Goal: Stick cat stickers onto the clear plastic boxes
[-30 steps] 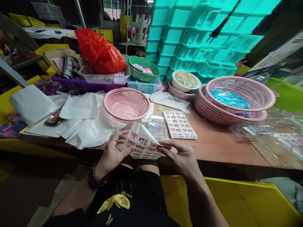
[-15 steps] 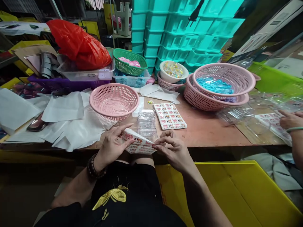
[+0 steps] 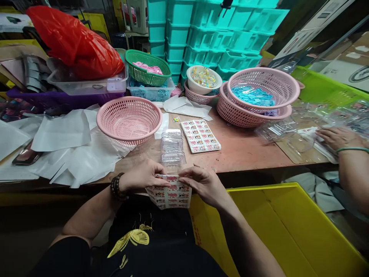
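Note:
A sheet of printed stickers [image 3: 173,194] in red and pink hangs over my lap, just off the table's front edge. My left hand [image 3: 145,177] grips its upper left part, thumb behind and fingers across the front. At the upper right corner, my right hand [image 3: 203,182] pinches the sheet between thumb and fingers. Beyond my hands a row of clear plastic boxes [image 3: 172,147] lies on the table. To their right rests a stack of similar sticker sheets [image 3: 200,135].
A pink basket [image 3: 129,119] and loose white backing papers [image 3: 62,130] lie to the left. Stacked pink baskets [image 3: 256,115] hold blue pieces at the right. Another person's hand [image 3: 340,137] works at the far right. Teal crates [image 3: 201,38] rise behind the table.
My left hand has turned over the top of the sheet, and the sheet now hangs lower and faces me more. The view has shifted slightly. The other person's hand has moved left.

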The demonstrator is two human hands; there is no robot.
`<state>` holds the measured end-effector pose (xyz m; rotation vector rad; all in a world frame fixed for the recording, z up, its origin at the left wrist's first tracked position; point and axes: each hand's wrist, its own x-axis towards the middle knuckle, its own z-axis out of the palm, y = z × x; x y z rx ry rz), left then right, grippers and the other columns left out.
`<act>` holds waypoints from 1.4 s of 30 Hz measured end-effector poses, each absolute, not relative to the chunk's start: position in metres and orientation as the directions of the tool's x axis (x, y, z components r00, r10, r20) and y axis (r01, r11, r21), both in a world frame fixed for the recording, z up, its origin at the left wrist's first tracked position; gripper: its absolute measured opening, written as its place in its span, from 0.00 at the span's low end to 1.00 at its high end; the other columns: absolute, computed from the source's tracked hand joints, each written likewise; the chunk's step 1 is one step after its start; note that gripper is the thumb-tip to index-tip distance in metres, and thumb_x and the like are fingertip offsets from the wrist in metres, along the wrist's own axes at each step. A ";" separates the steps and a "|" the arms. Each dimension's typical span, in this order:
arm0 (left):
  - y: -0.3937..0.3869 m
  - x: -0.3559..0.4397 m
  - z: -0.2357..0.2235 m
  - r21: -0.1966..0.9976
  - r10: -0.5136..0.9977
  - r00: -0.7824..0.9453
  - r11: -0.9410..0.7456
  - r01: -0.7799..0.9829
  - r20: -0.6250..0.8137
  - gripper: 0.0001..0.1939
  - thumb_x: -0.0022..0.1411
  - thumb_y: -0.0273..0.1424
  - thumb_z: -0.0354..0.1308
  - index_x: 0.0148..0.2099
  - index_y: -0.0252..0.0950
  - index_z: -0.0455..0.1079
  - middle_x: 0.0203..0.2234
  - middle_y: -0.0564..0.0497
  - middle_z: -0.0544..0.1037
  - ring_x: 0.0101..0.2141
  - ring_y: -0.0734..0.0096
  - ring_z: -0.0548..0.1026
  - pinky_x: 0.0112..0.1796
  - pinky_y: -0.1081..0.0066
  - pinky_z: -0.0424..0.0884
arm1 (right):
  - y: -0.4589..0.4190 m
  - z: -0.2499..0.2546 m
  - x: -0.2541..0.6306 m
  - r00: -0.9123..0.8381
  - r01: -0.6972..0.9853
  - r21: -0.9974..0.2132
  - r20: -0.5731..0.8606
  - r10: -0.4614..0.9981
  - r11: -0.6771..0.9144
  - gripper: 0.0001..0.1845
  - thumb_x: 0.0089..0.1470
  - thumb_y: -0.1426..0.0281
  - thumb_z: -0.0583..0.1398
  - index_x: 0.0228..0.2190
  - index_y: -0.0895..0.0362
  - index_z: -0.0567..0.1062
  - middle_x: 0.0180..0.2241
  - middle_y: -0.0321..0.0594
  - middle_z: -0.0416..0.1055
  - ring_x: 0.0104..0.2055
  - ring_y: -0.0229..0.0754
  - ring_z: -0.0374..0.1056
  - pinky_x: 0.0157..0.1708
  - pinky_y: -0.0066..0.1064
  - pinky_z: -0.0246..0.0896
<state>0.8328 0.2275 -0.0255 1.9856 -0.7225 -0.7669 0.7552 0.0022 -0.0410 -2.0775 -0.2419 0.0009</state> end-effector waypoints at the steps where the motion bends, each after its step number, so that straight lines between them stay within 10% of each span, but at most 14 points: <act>1: 0.229 0.836 -0.028 0.893 -0.754 0.587 -0.436 -0.111 -0.295 0.12 0.53 0.37 0.68 0.29 0.32 0.77 0.22 0.54 0.78 0.23 0.77 0.71 0.25 0.78 0.61 | 0.001 -0.044 0.755 0.969 0.242 -0.812 0.171 0.181 -0.532 0.09 0.58 0.61 0.63 0.34 0.51 0.82 0.31 0.35 0.80 0.31 0.38 0.75 0.50 0.42 0.67; 7: 0.239 0.851 -0.069 0.788 -0.856 0.219 -0.293 0.541 -0.468 0.22 0.44 0.39 0.75 0.39 0.31 0.77 0.28 0.50 0.81 0.25 0.75 0.75 0.29 0.75 0.69 | -0.001 -0.067 0.748 0.591 0.615 -0.160 0.742 0.317 -0.772 0.14 0.58 0.72 0.63 0.43 0.43 0.80 0.52 0.38 0.76 0.52 0.42 0.71 0.59 0.45 0.58; 12: 0.244 0.862 -0.098 0.699 -0.883 0.116 -0.272 0.662 -0.454 0.25 0.43 0.39 0.76 0.40 0.31 0.74 0.26 0.51 0.80 0.23 0.76 0.75 0.28 0.76 0.69 | 0.003 -0.071 0.740 0.333 0.686 0.160 0.798 0.502 -0.710 0.19 0.50 0.73 0.70 0.42 0.40 0.80 0.38 0.28 0.80 0.45 0.36 0.72 0.59 0.31 0.60; 15: 0.246 0.865 -0.090 0.827 -0.874 0.224 -0.285 0.484 -0.432 0.20 0.51 0.41 0.71 0.39 0.31 0.73 0.26 0.52 0.79 0.24 0.76 0.74 0.27 0.76 0.68 | 0.004 -0.053 0.736 0.414 0.735 -0.010 0.798 0.438 -0.678 0.15 0.51 0.76 0.68 0.39 0.46 0.81 0.34 0.32 0.80 0.41 0.38 0.73 0.53 0.34 0.66; 17: 0.248 0.863 -0.075 0.931 -0.848 0.386 -0.325 0.164 -0.364 0.13 0.59 0.38 0.64 0.40 0.32 0.75 0.28 0.51 0.80 0.27 0.74 0.75 0.30 0.75 0.69 | 0.002 -0.039 0.739 0.598 0.693 -0.336 0.762 0.249 -0.637 0.12 0.55 0.76 0.64 0.39 0.49 0.81 0.33 0.35 0.80 0.39 0.40 0.74 0.46 0.37 0.70; 21: 0.252 0.846 -0.049 0.742 -0.802 0.597 -0.417 -0.525 -0.029 0.10 0.66 0.29 0.54 0.42 0.36 0.77 0.34 0.49 0.83 0.33 0.69 0.77 0.40 0.68 0.70 | -0.006 -0.029 0.770 0.972 0.120 -0.929 0.183 -0.150 -0.351 0.08 0.53 0.63 0.66 0.32 0.55 0.81 0.27 0.39 0.77 0.26 0.38 0.69 0.26 0.32 0.67; 26: 0.250 0.822 -0.048 0.541 -0.785 0.581 -0.400 -0.740 0.214 0.09 0.66 0.24 0.53 0.40 0.35 0.75 0.34 0.48 0.82 0.35 0.65 0.77 0.41 0.62 0.71 | -0.004 -0.044 0.816 0.939 -0.345 -0.931 -0.340 -0.059 -0.121 0.22 0.40 0.53 0.71 0.26 0.59 0.77 0.21 0.32 0.69 0.18 0.29 0.52 0.18 0.26 0.47; 42: 0.244 0.816 -0.076 0.443 -0.766 0.528 -0.356 -0.823 0.366 0.08 0.65 0.22 0.53 0.41 0.33 0.74 0.61 0.37 0.69 0.62 0.53 0.66 0.58 0.51 0.69 | 0.006 -0.051 0.828 0.932 -0.362 -0.915 -0.361 -0.041 -0.176 0.19 0.38 0.56 0.70 0.26 0.59 0.77 0.25 0.35 0.73 0.29 0.36 0.67 0.36 0.33 0.63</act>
